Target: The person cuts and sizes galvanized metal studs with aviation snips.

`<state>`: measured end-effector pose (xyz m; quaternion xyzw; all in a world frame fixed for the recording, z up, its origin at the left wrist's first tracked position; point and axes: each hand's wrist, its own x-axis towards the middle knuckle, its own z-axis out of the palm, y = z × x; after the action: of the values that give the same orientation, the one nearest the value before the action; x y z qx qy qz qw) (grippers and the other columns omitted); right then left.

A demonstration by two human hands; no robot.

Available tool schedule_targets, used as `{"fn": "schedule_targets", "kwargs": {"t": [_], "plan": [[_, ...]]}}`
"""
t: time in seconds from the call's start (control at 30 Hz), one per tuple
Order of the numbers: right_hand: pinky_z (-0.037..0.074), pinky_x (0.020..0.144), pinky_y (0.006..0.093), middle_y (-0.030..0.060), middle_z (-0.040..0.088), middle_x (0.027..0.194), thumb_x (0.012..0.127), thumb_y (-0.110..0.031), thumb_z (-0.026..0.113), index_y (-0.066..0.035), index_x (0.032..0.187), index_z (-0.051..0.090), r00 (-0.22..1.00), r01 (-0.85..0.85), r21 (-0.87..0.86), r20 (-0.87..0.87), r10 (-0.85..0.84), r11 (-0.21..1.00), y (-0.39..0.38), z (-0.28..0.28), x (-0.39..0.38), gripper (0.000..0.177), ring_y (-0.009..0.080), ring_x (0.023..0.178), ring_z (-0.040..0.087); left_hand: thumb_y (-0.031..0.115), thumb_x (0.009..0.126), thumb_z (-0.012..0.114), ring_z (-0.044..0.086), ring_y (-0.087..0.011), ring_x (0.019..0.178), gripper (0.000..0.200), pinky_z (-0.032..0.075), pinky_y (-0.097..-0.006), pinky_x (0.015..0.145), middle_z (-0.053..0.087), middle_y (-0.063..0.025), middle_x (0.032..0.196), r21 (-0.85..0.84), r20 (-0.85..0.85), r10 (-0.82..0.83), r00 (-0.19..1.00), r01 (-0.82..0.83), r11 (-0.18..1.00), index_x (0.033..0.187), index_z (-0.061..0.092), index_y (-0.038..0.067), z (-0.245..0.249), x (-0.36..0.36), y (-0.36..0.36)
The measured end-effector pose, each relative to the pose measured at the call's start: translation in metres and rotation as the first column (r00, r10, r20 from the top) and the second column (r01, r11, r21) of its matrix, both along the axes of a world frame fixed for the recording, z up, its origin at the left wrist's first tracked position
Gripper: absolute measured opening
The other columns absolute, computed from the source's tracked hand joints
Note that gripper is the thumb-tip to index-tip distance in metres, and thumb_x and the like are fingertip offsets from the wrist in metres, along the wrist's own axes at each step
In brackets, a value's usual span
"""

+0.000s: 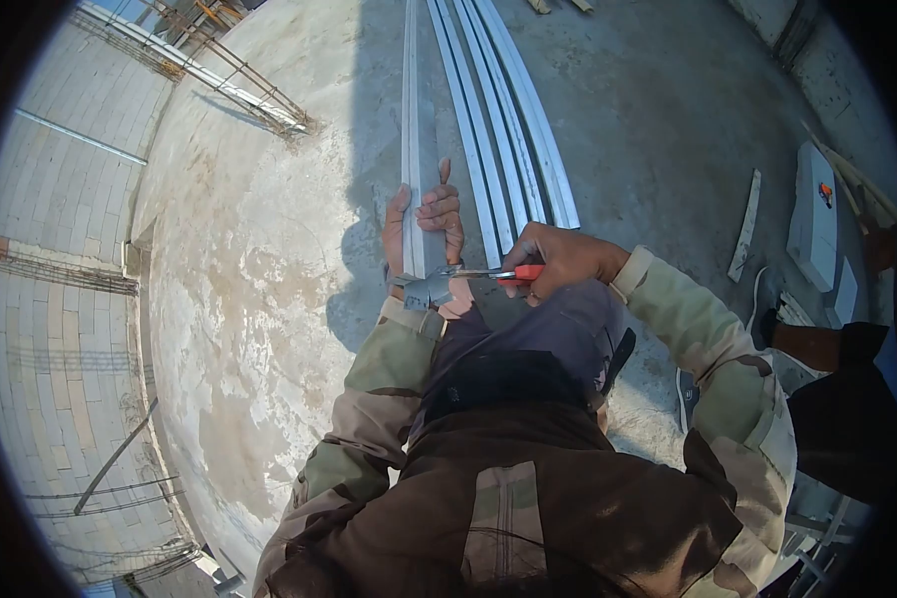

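Note:
A long metal channel point(416, 110) runs away from me, its near end close to my lap. My left hand point(447, 216) is closed around it from below, with fingers on both sides. In my right hand point(560, 257) is a pair of tin snips point(529, 272) with red handles, held by the grips. The blades reach left to the near end of the channel, where a grey metal flap point(424, 292) sticks out. Whether the blades are closed on the metal is too small to tell.
Several more metal channels point(513, 120) lie on the concrete floor point(259, 249) just right of mine. A block wall point(60, 199) and rebar point(239, 80) stand at left. At right are a white block point(813, 219), a wood strip point(746, 224) and another person's leg point(809, 346).

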<state>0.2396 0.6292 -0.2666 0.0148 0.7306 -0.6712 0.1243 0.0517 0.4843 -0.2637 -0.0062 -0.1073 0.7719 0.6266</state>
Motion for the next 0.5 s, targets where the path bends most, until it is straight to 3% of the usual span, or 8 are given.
{"fn": "schedule_targets", "kwargs": {"t": [0.07,0.13,0.27,0.33,0.37,0.43,0.47,0.5], "plan": [[0.050,0.062,0.0280,0.0071,0.070,0.075,0.062,-0.007,0.078,0.004,0.089,0.075,1.000,-0.005,-0.069,-0.001,0.005,0.998,0.001,-0.006,0.001,0.030,0.0136,0.066,0.063,0.020,0.102,0.059,0.054,-0.0097,0.077,0.062,0.052,-0.0216,0.065,0.050,-0.0090,0.096,-0.012,-0.014,0.001,1.000,-0.001,1.000,0.147,0.030,-0.012,0.000,0.001,-0.002],[0.051,0.071,0.0284,0.0066,0.072,0.084,0.064,-0.002,0.078,0.005,0.096,0.075,1.000,-0.030,0.004,-0.002,0.030,1.000,0.002,-0.005,0.003,0.033,0.0128,0.076,0.065,0.023,0.102,0.060,0.055,-0.0108,0.080,0.062,0.053,-0.0207,0.067,0.051,-0.0104,0.097,-0.025,-0.029,-0.023,0.999,0.022,0.999,0.145,0.031,-0.012,-0.003,-0.001,-0.002],[0.051,0.073,0.0284,0.0060,0.071,0.085,0.065,-0.001,0.078,0.006,0.099,0.073,0.991,0.088,0.065,-0.107,-0.081,0.994,-0.006,0.011,0.027,0.035,0.0127,0.077,0.065,0.026,0.102,0.062,0.057,-0.0144,0.085,0.059,0.055,-0.0225,0.072,0.052,-0.0132,0.103,-0.074,-0.045,-0.006,0.999,0.003,0.997,0.140,0.037,-0.011,0.001,0.005,0.006],[0.051,0.078,0.0310,0.0082,0.070,0.093,0.069,-0.003,0.075,0.005,0.109,0.069,0.982,0.153,0.159,-0.134,-0.132,0.975,-0.007,0.020,0.051,0.041,0.0154,0.084,0.064,0.024,0.103,0.057,0.057,-0.0208,0.091,0.049,0.058,-0.0328,0.082,0.052,-0.0182,0.113,-0.311,-0.096,0.109,0.989,-0.134,0.941,0.135,0.037,-0.008,0.025,0.026,0.015],[0.051,0.078,0.0310,0.0082,0.070,0.093,0.069,-0.003,0.075,0.005,0.109,0.069,0.982,0.158,0.167,-0.131,-0.137,0.973,-0.011,0.018,0.061,0.041,0.0154,0.084,0.064,0.024,0.103,0.057,0.057,-0.0208,0.091,0.049,0.058,-0.0328,0.082,0.052,-0.0182,0.113,-0.305,-0.091,0.104,0.990,-0.128,0.944,0.135,0.037,-0.008,0.021,0.027,0.019],[0.049,0.082,0.0352,0.0118,0.068,0.098,0.073,-0.006,0.072,0.003,0.117,0.064,0.919,0.299,0.110,-0.299,-0.256,0.948,-0.019,0.015,0.084,0.046,0.0199,0.090,0.063,0.026,0.104,0.057,0.058,-0.0228,0.096,0.050,0.056,-0.0384,0.090,0.051,-0.0193,0.118,-0.204,-0.145,0.038,0.989,-0.068,0.977,0.136,0.037,-0.007,0.007,0.027,0.030],[0.048,0.082,0.0394,0.0160,0.064,0.101,0.074,-0.008,0.071,0.002,0.118,0.060,0.952,0.261,0.235,-0.225,-0.209,0.936,-0.019,0.018,0.094,0.047,0.0289,0.090,0.062,0.030,0.106,0.055,0.058,-0.0227,0.099,0.049,0.056,-0.0371,0.090,0.052,-0.0181,0.118,-0.154,-0.114,-0.046,0.992,0.028,0.988,0.136,0.040,-0.006,0.001,0.021,0.034],[0.048,0.082,0.0394,0.0160,0.064,0.101,0.074,-0.008,0.071,0.002,0.118,0.060,0.950,0.273,0.238,-0.218,-0.223,0.932,-0.022,0.025,0.103,0.047,0.0289,0.090,0.062,0.030,0.106,0.055,0.058,-0.0227,0.099,0.049,0.056,-0.0371,0.090,0.052,-0.0181,0.118,-0.153,-0.107,-0.061,0.992,0.044,0.987,0.136,0.040,-0.006,0.004,0.020,0.036]]}}
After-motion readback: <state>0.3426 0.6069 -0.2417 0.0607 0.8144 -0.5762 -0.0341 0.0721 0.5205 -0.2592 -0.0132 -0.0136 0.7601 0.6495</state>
